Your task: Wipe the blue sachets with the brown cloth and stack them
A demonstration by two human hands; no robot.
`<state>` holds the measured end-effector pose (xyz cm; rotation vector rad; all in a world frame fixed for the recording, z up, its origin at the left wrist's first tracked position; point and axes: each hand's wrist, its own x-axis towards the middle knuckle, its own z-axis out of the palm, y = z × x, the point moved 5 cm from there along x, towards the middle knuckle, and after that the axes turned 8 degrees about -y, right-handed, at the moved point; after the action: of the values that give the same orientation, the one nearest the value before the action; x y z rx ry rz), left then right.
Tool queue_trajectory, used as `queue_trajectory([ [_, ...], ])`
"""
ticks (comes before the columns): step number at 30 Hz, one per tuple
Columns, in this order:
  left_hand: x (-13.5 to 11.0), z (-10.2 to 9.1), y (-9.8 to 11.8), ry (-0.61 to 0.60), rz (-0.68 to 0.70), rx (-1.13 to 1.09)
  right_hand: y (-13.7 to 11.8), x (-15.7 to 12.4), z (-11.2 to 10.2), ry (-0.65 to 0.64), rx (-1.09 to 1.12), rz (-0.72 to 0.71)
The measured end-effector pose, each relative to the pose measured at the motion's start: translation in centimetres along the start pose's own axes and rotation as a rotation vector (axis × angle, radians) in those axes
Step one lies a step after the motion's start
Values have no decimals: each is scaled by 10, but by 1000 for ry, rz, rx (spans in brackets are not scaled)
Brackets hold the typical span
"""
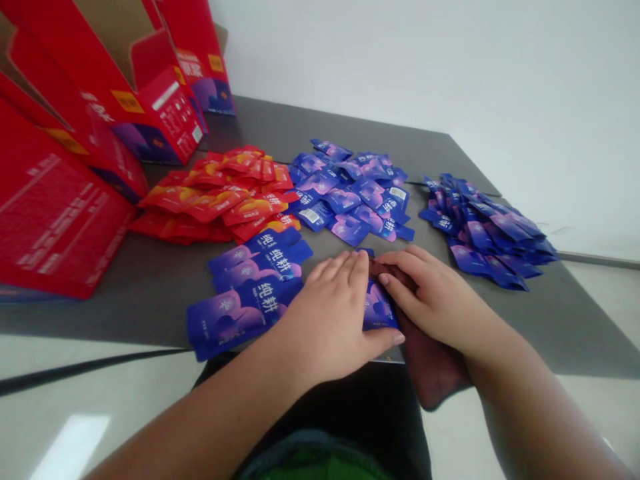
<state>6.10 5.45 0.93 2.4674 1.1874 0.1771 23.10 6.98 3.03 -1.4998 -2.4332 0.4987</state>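
a: where is the pouch in hand?
b: the blue pouch [379, 310] is laid flat at the near edge of the counter [585, 333], partly covered by the left hand [333, 313].
a: why is it held so?
b: probably so that slipping is prevented while the brown cloth [433, 363] is brought against it.
a: and the hands?
b: the left is stretched flat, fingers together, thumb out; the pouch is pressed, not grasped. by the right hand [433, 293], half curled, the brown cloth is pinched, its slack end left hanging over the edge.
a: what is set around the pouch?
b: left of it, an overlapping blue row [235, 313] is laid, seemingly for order. beyond it, a loose blue heap [350, 190] is piled; farther left of it, red pouches [210, 193], then red boxes [170, 110]. right of it, a blue stack [490, 230] is placed, apparently kept separate.
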Motion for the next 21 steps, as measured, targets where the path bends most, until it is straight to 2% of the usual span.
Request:
queue_trajectory([
  [9,1,2,-4,-5,23,2,-1,-1,-1,-1,5,18],
  [12,-5,-4,5,73,92,39,-1,-1,-1,-7,6,31],
  [15,-28,-14,17,224,170,107,-2,-1,-1,1,26,35],
  [17,-54,-19,16,343,110,164,-3,-2,-2,9,25,34],
  [18,-68,-20,10,384,24,205,-3,-2,-2,8,19,36],
  [20,-93,-15,-7,381,-176,317,-3,-2,-2,-3,6,46],
  [21,-103,-11,-15,358,-228,359,-3,-1,-2,-10,0,54],
])
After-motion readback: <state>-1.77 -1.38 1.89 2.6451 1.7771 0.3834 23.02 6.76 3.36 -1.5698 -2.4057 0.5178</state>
